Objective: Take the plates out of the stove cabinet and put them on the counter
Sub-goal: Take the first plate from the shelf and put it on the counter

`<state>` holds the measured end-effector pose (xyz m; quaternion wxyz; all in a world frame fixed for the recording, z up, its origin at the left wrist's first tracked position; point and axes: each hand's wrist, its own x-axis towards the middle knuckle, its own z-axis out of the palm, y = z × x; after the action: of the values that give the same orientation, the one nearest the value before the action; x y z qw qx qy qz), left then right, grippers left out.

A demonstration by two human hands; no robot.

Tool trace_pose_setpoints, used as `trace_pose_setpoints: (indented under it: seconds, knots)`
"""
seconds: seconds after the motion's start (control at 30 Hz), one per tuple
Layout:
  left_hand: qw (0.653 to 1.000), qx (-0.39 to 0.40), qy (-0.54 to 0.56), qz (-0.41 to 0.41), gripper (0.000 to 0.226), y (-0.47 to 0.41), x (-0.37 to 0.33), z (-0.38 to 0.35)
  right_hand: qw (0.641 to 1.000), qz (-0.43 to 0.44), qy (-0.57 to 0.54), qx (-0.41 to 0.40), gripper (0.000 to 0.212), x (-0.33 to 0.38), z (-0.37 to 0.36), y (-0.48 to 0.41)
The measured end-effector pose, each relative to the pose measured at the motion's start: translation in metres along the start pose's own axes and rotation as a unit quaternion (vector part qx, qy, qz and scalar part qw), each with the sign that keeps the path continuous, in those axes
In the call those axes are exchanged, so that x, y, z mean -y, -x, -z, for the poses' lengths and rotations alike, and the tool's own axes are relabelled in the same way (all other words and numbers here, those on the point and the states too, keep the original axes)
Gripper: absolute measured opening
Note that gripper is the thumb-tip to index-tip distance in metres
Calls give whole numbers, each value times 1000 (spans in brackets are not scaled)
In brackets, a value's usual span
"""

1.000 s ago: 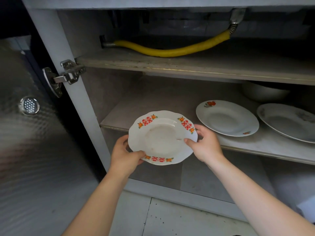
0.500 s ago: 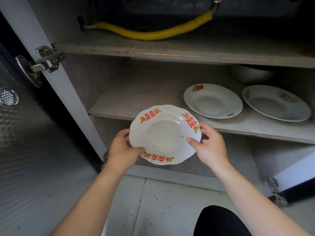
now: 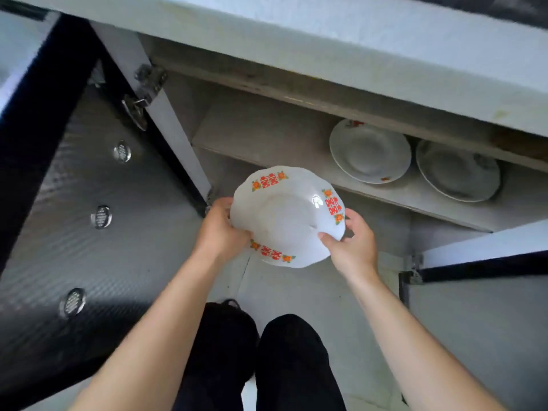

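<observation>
A white scalloped plate with red and orange motifs [image 3: 284, 215] is held out in front of the open stove cabinet, clear of its shelf. My left hand [image 3: 221, 229] grips its left rim, and my right hand [image 3: 353, 244] pinches its right rim with the thumb on top. Two more white plates stay on the cabinet shelf [image 3: 267, 137]: one with a small red flower mark [image 3: 369, 151] and another to its right [image 3: 458, 170]. The pale counter edge [image 3: 355, 28] runs across the top of the view.
The left cabinet door [image 3: 89, 221] stands wide open, textured grey with round vents. The right door [image 3: 486, 262] is open too. My dark trouser legs [image 3: 267, 360] are below, over a light tiled floor.
The view rose from inside the cabinet to above it; the counter edge now shows and the yellow hose is out of sight. The plate came out toward me in both hands.
</observation>
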<state>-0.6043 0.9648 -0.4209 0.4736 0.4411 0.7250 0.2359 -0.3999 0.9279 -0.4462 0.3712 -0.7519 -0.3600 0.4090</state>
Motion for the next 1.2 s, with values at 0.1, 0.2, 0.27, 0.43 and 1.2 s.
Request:
trace_pose_setpoints:
  seconds: [0.1,0.2,0.27,0.43,1.2]
  knots:
    - [999,1,-29,29,56,60,-23,32,999,-31,9,21,48,35,23,53]
    - [997,7,-55,49,61,123,-56,64,997,-56,19,44,50,81,55,104]
    - [996,8,-67,53,62,166,-81,84,996,-58,30,54,51,112,81,137]
    - [999,6,-34,33,65,262,-141,126,997,-21,47,63,50,192,150,207]
    - [959,136,-18,-250,63,406,-244,183,979,29,-82,-183,47,266,247,401]
